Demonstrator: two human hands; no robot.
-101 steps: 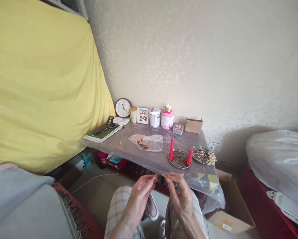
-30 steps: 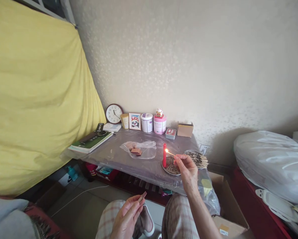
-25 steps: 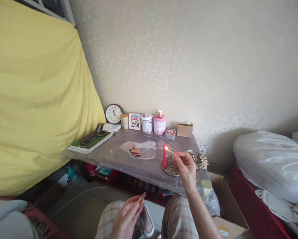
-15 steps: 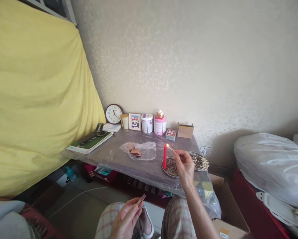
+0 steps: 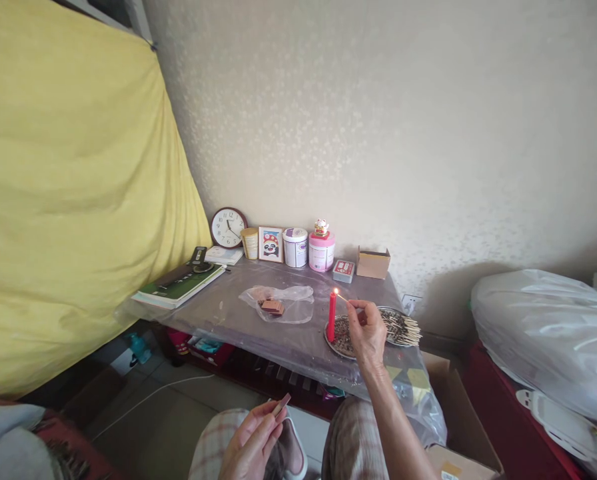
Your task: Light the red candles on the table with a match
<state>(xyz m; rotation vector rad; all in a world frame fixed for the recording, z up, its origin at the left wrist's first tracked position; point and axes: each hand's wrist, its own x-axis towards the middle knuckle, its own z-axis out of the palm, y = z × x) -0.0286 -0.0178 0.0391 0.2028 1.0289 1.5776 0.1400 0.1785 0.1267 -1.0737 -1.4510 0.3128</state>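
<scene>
My right hand (image 5: 368,331) pinches a thin matchstick (image 5: 342,298), its tip at the small flame on top of a red candle (image 5: 332,319). The candle stands upright on a plate (image 5: 339,353) covered with dark and pale bits. Low in front of my knees, my left hand (image 5: 255,433) grips a small flat reddish-brown piece (image 5: 281,404) between thumb and fingers. Similar pieces (image 5: 272,307) lie stacked on a clear plastic bag (image 5: 301,310) left of the candle. To the right, many pale thin sticks (image 5: 406,328) lie on a second plate (image 5: 391,311), partly behind my right hand.
Along the table's back stand a clock (image 5: 229,227), a panda picture (image 5: 270,244), tins (image 5: 295,248), a card box (image 5: 343,271) and a small cardboard box (image 5: 373,263). A green book (image 5: 176,287) lies left. Plastic sheeting (image 5: 218,313) covers the table. An open carton (image 5: 466,413) sits right.
The view has shifted very slightly. My right hand still holds the matchstick at the candle's top, and my left hand keeps the flat piece in nearly the same place.
</scene>
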